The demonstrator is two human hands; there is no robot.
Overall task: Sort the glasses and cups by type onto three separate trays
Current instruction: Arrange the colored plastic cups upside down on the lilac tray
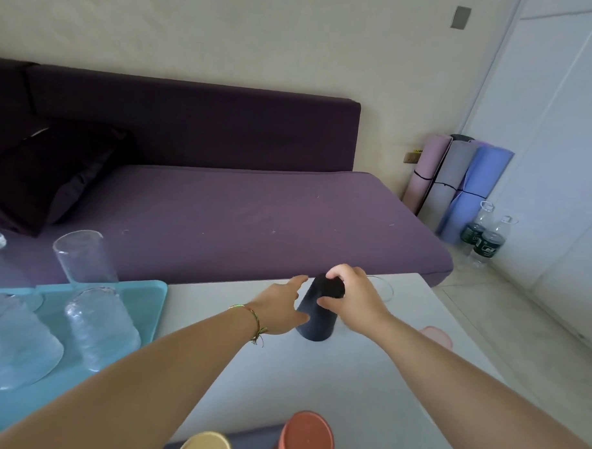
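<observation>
A dark navy cup [317,317] stands upside down near the far edge of the white table [349,387]. My right hand [356,293] grips its top from the right. My left hand [280,307] touches its left side with fingers spread. Several clear glasses [99,328] stand upside down on the turquoise tray [151,296] at the left. A terracotta cup [305,436] and a yellow cup [206,444] stand inverted on a dark tray [247,439] at the near edge. A pink cup [436,336] shows behind my right forearm, and a clear glass [383,289] behind my right hand.
A purple sofa [254,216] with a dark cushion [48,172] runs along the table's far side. Rolled mats [457,186] and two water bottles [485,237] stand on the floor at the right, by a white door.
</observation>
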